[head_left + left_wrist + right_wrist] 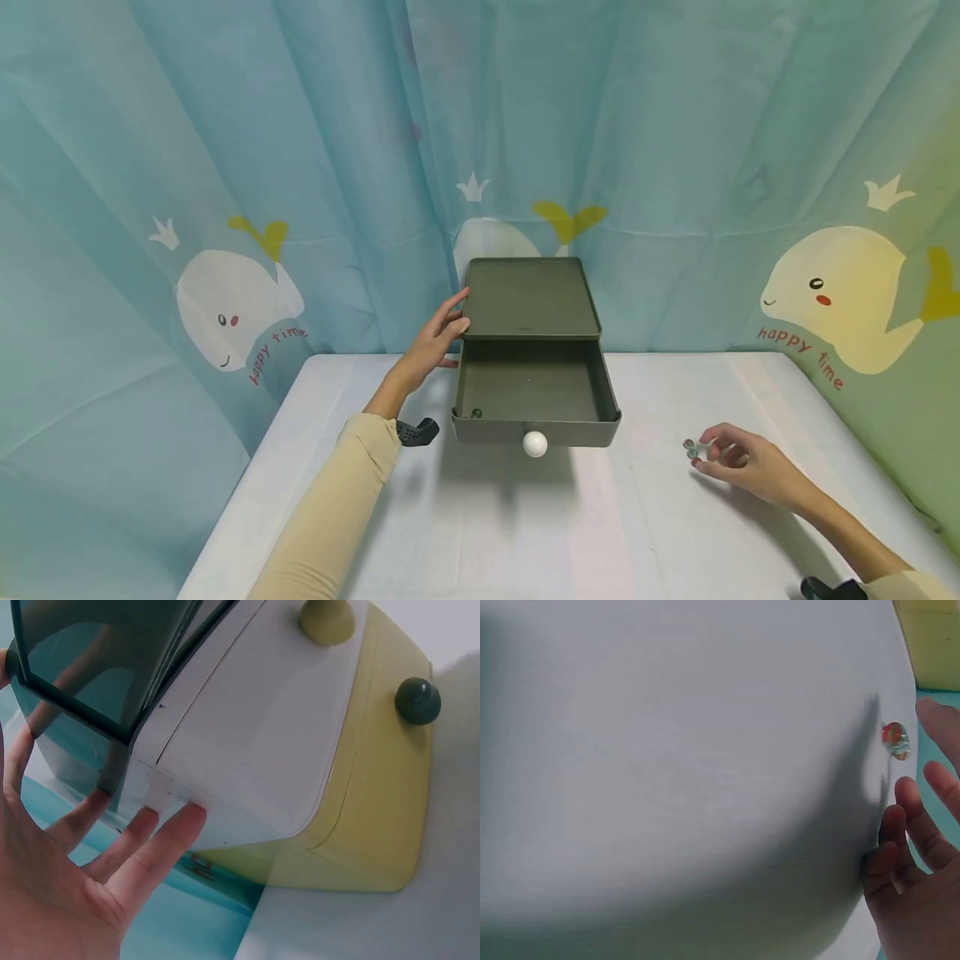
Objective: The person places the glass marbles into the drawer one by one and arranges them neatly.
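Note:
A small stacked drawer cabinet [532, 296] stands at the back of the table with its dark green top drawer [534, 432] pulled out. Inside the drawer's front left corner lies a small glass marble [477, 412]. My left hand [429, 346] rests against the cabinet's left side, fingers spread; in the left wrist view its fingertips touch the side of the white middle section [247, 735]. To the right of the cabinet, my right hand [753, 468] is low over the table, thumb and fingers apart, fingertips right beside a few glass marbles [692, 454]. These marbles [896, 741] look clear with coloured swirls.
A white knob [535, 444] sticks out from the open drawer's front. Below the white section is a yellow drawer [375, 780] with a dark green knob [418, 701]. A light cloth covers the table [525, 533], and a blue curtain [360, 167] hangs behind it.

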A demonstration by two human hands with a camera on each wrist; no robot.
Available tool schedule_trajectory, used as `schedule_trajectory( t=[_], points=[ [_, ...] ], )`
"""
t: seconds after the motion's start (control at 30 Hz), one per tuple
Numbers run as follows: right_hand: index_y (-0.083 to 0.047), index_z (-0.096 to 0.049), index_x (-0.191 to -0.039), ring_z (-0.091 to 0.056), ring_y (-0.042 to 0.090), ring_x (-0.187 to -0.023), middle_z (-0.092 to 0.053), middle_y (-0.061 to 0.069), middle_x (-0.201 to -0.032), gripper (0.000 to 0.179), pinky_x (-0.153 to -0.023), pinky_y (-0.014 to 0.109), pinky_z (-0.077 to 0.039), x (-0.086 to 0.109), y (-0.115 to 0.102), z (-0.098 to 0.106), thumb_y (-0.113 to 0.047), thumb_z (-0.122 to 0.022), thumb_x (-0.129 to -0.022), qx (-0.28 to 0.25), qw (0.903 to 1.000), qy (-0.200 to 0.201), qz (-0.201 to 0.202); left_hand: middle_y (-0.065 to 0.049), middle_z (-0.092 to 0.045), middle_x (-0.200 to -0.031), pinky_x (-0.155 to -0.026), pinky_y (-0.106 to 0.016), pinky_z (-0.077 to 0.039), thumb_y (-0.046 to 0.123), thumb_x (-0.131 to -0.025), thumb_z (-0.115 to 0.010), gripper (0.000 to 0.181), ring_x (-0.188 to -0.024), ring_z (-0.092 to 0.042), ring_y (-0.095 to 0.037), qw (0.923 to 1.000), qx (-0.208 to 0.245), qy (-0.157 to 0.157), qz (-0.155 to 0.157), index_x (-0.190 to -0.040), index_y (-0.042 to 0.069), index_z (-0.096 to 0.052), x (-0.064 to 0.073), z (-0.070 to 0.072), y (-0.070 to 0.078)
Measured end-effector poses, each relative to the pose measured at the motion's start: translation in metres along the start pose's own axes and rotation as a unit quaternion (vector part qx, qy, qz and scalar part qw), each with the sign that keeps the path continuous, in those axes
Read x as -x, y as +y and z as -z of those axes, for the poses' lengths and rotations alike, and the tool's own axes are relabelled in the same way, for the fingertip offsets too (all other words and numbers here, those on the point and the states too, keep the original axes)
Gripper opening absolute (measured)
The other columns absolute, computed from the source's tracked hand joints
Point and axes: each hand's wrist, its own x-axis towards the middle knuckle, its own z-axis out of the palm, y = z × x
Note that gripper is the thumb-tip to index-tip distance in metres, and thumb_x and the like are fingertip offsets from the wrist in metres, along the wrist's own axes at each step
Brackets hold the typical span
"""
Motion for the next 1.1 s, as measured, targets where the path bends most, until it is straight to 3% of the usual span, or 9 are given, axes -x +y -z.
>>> schedule_trajectory(
  t=[0.27, 1.1],
  points=[
    [-0.019, -0.068, -0.096, -0.051, 0.005, -0.066, -0.057, -0.004, -0.082, 0.025, -0.059, 0.023, -0.040, 0.002, 0.003, -0.010, -0.009, -0.086, -0.082, 0.016, 0.9994, 0.018, 0.023, -0.009, -0.027, -0.165, -0.095, -0.067, -0.049, 0.047, -0.104, -0.050, 0.060, -0.145, -0.039, -0.036, 1.0000, 0.000, 0.001, -0.002, -0.160, 0.050, -0.027, 0.001, 0.000, 0.002],
    [-0.028, -0.070, -0.088, -0.046, 0.003, -0.070, -0.058, -0.013, -0.083, 0.020, -0.062, 0.023, -0.036, 0.003, 0.004, -0.011, -0.013, -0.083, -0.086, 0.056, 0.9983, 0.017, -0.001, -0.009, -0.025, -0.166, -0.095, -0.068, -0.048, 0.045, -0.106, -0.048, 0.059, -0.146, -0.038, -0.036, 1.0000, -0.004, -0.003, 0.003, -0.160, 0.048, -0.025, 0.000, 0.000, 0.000]
  ],
)
